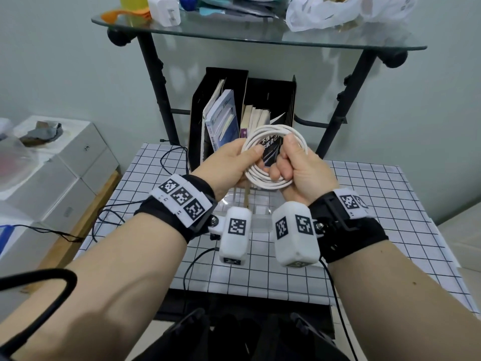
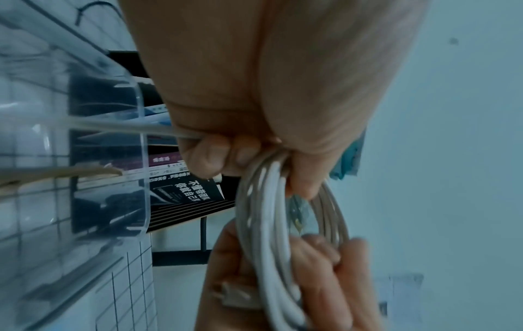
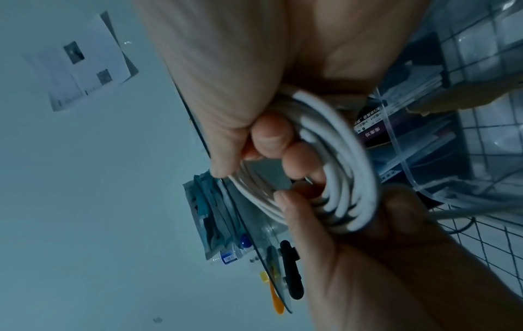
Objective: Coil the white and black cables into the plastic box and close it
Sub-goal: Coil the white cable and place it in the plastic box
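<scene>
The white cable (image 1: pixel 270 178) is wound into a round coil held in the air above the table. My left hand (image 1: pixel 231 162) grips the coil's left side, thumb on top. My right hand (image 1: pixel 294 165) grips its right side with fingers curled through the loop. The wrist views show the same coil (image 2: pixel 271 224) (image 3: pixel 339 170) bunched in both fists. The clear plastic box (image 1: pixel 242 204) stands open on the checked table just beneath my hands, its wall (image 2: pixel 141 156) close by. A thin black cable (image 1: pixel 169 157) trails over the table's left side.
A black file holder (image 1: pixel 260 100) with books stands behind the box. Above it a glass shelf (image 1: pixel 260 32) carries a charger, bags and clutter. White boxes (image 1: pixel 52 178) lie to the left. The checked tablecloth (image 1: pixel 377 204) stretches to the right.
</scene>
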